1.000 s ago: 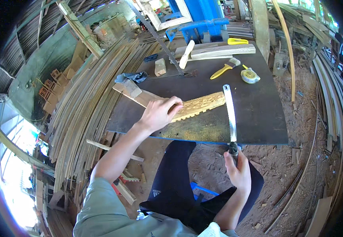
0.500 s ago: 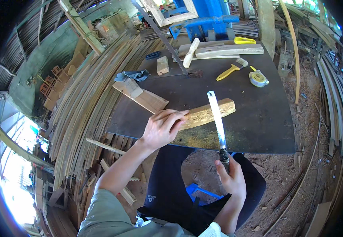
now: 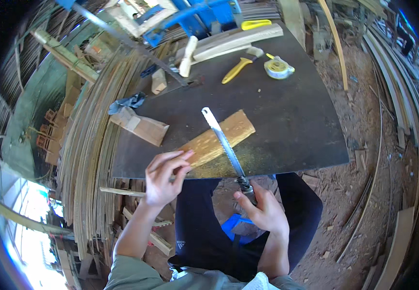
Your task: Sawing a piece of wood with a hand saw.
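A rough yellowish wood block (image 3: 226,137) lies slanted near the front edge of the dark tabletop (image 3: 296,125). My left hand (image 3: 165,176) is at its left end, fingertips touching or very near the wood, fingers loosely apart and thumb free. My right hand (image 3: 265,208) is closed around the dark grip of a narrow toothed hand saw (image 3: 223,140). The blade points up and to the left, crossing in front of the block; whether it touches the wood I cannot tell. Yellow sawdust (image 3: 219,169) is scattered by the block's near side.
An upright band-like blade (image 3: 132,46) meets the table at the back left. Around it are wood offcuts (image 3: 158,81), a yellow-handled brush (image 3: 237,70), a tape measure (image 3: 279,67) and a board (image 3: 139,126) with a dark cloth (image 3: 127,102). Long planks (image 3: 93,159) are stacked at left.
The view has shifted, so the table sits further left and higher. My left hand has loosened from its grip on the block, which now shows a broader face. My right hand still holds the saw.
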Available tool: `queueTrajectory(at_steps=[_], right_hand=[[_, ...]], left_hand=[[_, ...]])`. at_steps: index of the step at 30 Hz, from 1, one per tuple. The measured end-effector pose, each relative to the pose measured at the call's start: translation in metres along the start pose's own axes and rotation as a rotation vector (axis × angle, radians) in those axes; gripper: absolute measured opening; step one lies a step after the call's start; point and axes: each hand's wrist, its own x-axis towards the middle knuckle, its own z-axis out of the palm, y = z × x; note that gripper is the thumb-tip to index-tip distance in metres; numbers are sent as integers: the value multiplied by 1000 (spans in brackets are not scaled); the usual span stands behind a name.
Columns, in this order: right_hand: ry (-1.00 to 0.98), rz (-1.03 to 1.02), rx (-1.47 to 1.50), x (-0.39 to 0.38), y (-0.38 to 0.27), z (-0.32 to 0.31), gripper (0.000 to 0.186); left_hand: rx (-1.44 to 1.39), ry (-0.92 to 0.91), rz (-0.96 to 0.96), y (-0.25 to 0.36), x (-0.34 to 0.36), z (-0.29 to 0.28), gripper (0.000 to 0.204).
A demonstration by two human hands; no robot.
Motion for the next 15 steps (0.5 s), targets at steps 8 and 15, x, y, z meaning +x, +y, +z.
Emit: queueTrajectory(at_steps=[8, 15], right_hand=[[-86, -16, 91, 4, 4, -9, 41], [-190, -24, 84, 4, 6, -2, 46]], left_hand=[[-97, -56, -85, 8, 11, -7, 13], [-14, -166, 56, 15, 18, -14, 14]])
